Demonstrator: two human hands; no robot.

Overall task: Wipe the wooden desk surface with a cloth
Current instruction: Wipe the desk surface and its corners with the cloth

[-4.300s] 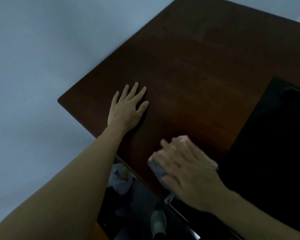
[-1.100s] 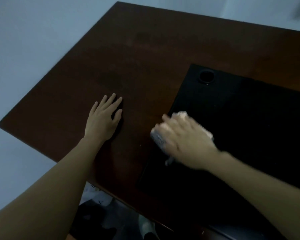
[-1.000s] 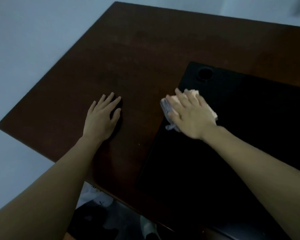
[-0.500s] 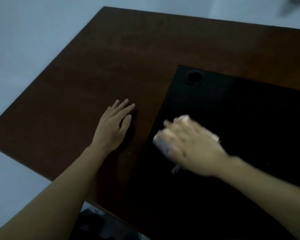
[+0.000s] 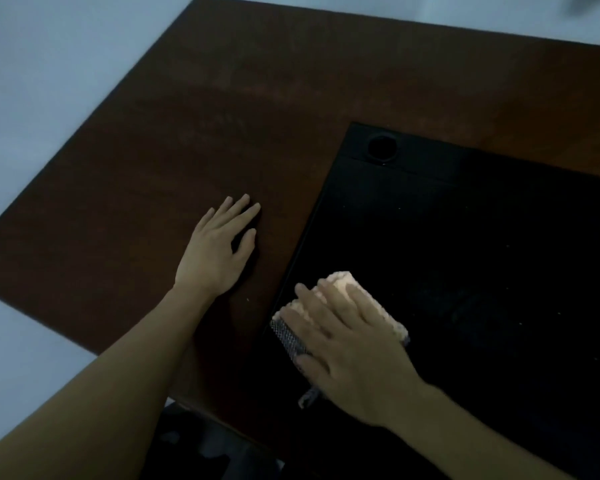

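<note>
The left hand [image 5: 219, 251] lay flat on the dark wooden surface [image 5: 194, 109], palm down, fingers straight and slightly spread, holding nothing. Just to its right began a large black mat [image 5: 482, 237] that covered the right part of the surface, with a round dark spot [image 5: 381, 147] near its far left corner. The right hand [image 5: 347, 344] pressed down on a folded cloth [image 5: 340, 282] at the mat's left edge, fingers stretched over it rather than curled round it. The cloth showed a pale fluffy side beyond the fingertips and a grey mesh side [image 5: 290, 337] under the thumb. Beyond the surface's left side was a pale floor [image 5: 32, 81].
</note>
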